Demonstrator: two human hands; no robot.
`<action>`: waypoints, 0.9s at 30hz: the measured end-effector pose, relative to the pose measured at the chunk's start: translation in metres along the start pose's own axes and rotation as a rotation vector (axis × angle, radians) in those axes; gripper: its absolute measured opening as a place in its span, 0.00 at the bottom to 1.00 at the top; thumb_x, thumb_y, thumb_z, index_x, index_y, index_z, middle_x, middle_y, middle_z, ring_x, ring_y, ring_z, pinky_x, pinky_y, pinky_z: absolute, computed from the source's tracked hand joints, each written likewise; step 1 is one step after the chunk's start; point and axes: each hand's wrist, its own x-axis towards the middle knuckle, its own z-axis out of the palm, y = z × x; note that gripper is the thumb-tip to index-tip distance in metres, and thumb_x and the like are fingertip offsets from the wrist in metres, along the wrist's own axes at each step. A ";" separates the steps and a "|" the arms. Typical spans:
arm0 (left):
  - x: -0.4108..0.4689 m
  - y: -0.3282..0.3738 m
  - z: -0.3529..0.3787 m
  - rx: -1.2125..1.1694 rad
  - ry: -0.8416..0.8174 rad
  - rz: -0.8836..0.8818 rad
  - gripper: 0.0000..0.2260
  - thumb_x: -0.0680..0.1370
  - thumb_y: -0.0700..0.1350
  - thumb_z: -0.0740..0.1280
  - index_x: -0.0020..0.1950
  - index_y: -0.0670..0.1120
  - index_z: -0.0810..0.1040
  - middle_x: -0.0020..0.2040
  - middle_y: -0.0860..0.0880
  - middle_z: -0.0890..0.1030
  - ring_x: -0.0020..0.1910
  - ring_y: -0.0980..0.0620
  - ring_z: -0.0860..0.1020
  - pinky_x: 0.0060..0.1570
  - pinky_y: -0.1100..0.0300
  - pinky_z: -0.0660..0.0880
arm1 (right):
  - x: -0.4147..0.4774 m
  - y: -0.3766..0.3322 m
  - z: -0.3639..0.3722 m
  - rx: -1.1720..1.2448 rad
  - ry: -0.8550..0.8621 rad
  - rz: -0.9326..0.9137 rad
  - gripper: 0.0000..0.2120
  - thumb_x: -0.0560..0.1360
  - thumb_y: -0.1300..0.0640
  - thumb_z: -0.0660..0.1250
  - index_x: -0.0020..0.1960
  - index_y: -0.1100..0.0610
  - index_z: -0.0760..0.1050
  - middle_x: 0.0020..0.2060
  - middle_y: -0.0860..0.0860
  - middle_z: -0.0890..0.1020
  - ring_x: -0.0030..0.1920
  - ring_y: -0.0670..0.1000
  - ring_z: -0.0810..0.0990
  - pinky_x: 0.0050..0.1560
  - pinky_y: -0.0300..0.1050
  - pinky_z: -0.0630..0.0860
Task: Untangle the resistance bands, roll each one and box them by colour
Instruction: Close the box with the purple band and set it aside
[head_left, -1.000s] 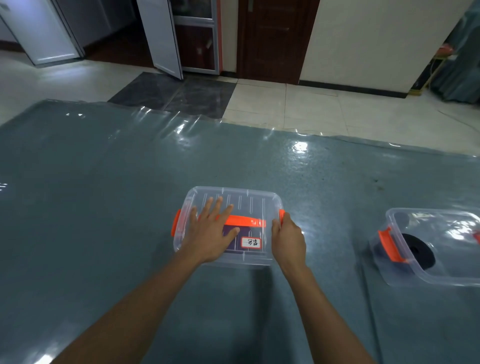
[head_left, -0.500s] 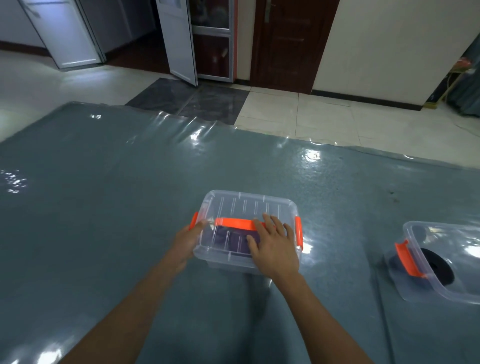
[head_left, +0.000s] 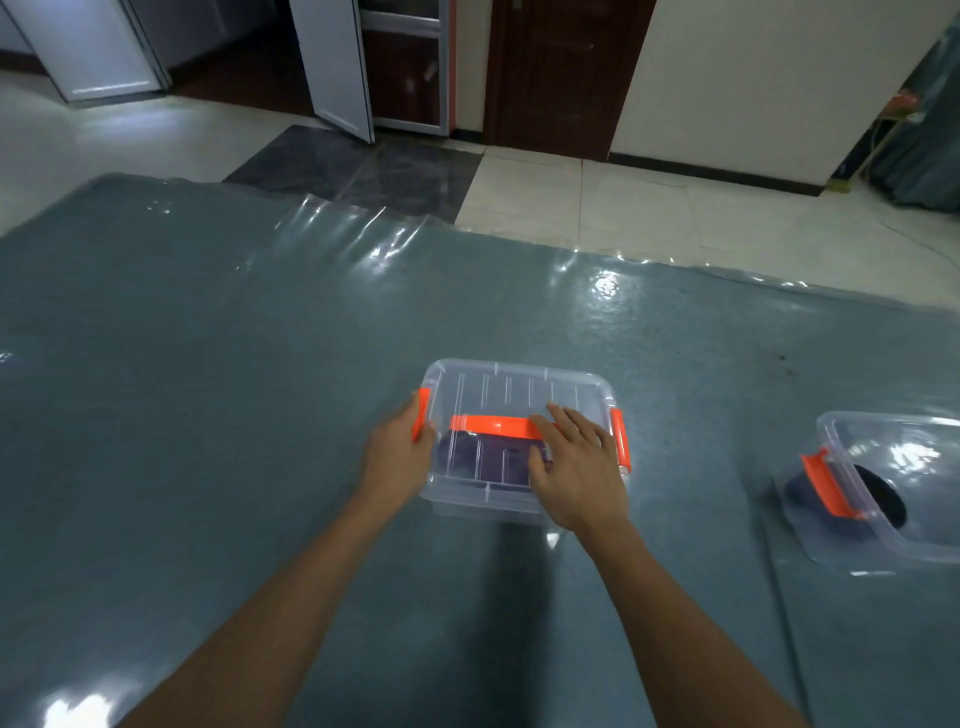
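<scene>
On the plastic-sheeted grey counter (head_left: 208, 415), floor tiles (head_left: 623, 208) and a dark door (head_left: 550, 73) beyond, my left hand (head_left: 397, 457) gripped the clear box (head_left: 498, 389), my right hand (head_left: 576, 467) spread flat atop it.

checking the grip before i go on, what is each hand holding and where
The left hand grips the box at its left orange latch. The right hand holds nothing; it lies flat on the lid.

No legible text in view. Clear box (head_left: 519, 387) lid and walls — no readable label, brand or number.
</scene>
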 end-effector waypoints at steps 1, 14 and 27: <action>-0.001 0.000 0.002 0.129 -0.017 0.094 0.23 0.81 0.46 0.65 0.77 0.48 0.69 0.66 0.45 0.79 0.64 0.46 0.76 0.63 0.53 0.72 | -0.001 0.000 0.001 0.002 0.007 0.005 0.24 0.77 0.44 0.53 0.71 0.45 0.71 0.75 0.49 0.70 0.77 0.51 0.65 0.75 0.54 0.60; -0.019 0.005 0.005 0.520 -0.224 0.478 0.33 0.78 0.67 0.45 0.80 0.54 0.63 0.82 0.46 0.59 0.82 0.45 0.51 0.78 0.38 0.52 | -0.018 -0.018 0.007 -0.029 -0.013 0.132 0.25 0.82 0.46 0.57 0.77 0.50 0.65 0.79 0.50 0.63 0.80 0.53 0.58 0.78 0.55 0.53; -0.068 0.153 0.067 0.253 -0.324 0.643 0.15 0.82 0.54 0.63 0.65 0.50 0.80 0.65 0.51 0.80 0.67 0.48 0.73 0.67 0.53 0.67 | -0.105 0.091 -0.080 0.474 0.218 0.266 0.23 0.80 0.61 0.67 0.74 0.54 0.70 0.75 0.53 0.70 0.75 0.52 0.67 0.72 0.35 0.56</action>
